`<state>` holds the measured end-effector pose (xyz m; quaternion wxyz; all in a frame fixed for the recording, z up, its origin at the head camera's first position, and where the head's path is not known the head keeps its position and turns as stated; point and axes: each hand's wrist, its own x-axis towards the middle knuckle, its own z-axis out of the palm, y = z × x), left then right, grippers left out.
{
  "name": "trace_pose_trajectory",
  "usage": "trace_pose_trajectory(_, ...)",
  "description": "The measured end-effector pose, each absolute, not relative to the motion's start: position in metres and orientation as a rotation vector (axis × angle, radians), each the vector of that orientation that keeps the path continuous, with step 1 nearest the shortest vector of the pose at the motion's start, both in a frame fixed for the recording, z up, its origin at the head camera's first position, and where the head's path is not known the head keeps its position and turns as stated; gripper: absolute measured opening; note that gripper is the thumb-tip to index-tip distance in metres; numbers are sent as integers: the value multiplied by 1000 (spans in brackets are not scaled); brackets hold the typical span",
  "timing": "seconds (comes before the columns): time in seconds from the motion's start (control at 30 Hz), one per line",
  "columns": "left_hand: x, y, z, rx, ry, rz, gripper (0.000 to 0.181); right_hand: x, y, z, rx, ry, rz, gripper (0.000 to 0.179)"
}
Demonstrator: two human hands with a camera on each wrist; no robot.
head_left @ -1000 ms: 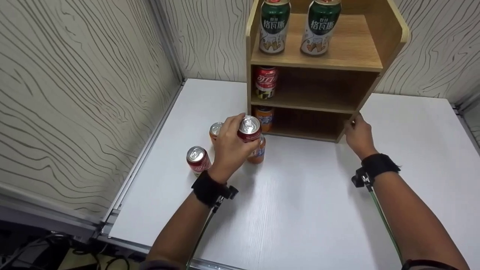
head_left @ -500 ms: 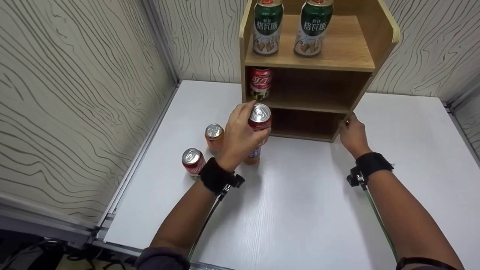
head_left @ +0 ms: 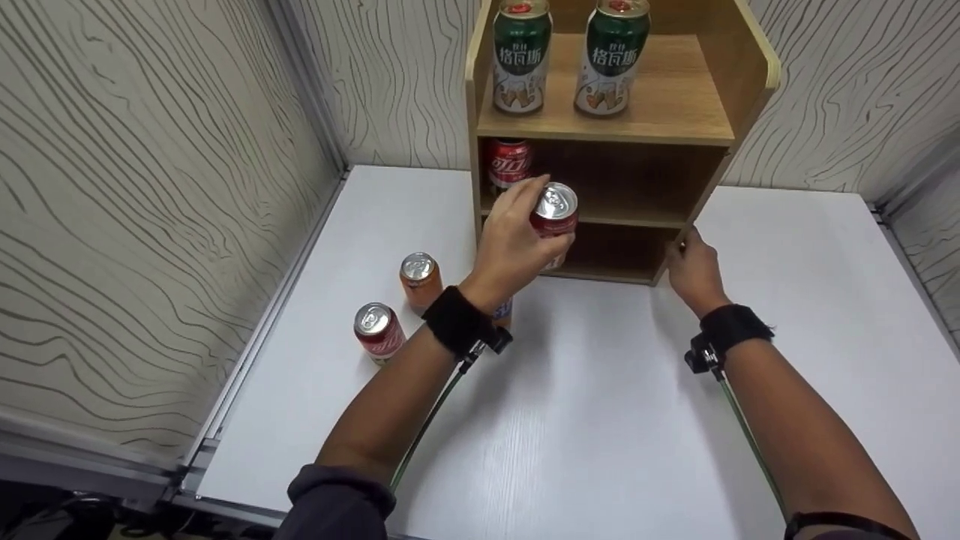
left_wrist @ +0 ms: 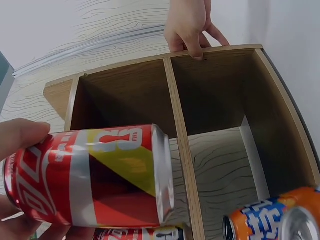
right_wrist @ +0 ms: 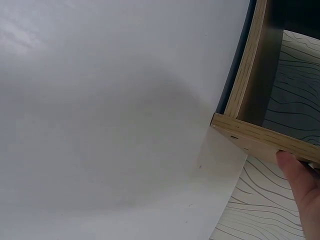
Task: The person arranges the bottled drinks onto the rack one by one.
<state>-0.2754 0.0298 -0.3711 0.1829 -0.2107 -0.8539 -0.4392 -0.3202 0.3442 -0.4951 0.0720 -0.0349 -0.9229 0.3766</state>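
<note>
Head view, left hand (head_left: 517, 244) clamped round a red can (head_left: 556, 206) before the wooden shelf (head_left: 671, 94), right hand (head_left: 697, 276) at its right, left wrist view, orange can (left_wrist: 257, 218) at lower right, right wrist view, a fingertip (right_wrist: 287, 159) touching the side panel (right_wrist: 250, 141), right-hand grip impossible to tell

I have the left hand (head_left: 517, 244) wrapped round a red soda can (head_left: 553, 225), silver top up, in front of the middle and lower tiers of the wooden shelf (head_left: 664, 94). The right hand (head_left: 697, 274) grips the shelf's right side panel near its foot. Two green-and-white kvass cans (head_left: 521, 67) stand on the top tier; a Coca-Cola can (head_left: 510, 160) sits left on the middle one. On the white table (head_left: 600, 412) I see an orange soda can (head_left: 421, 286) near a red cola can (head_left: 381, 337), plus what may be another orange one, mostly hidden behind the left wrist strap (head_left: 457, 321).
</note>
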Motion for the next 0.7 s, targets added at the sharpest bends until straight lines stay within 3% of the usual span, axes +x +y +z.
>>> trace_pose_trajectory(0.43, -306, 53, -369, -634, -2368, -1353, 72, -319, 343, -497, -132, -2765, 1186, 51)
trace_pose_trajectory(0.7, -321, 60, -370, -691, -2333, -1352, 55, -319, 342, -498, -129, -2740, 1162, 48)
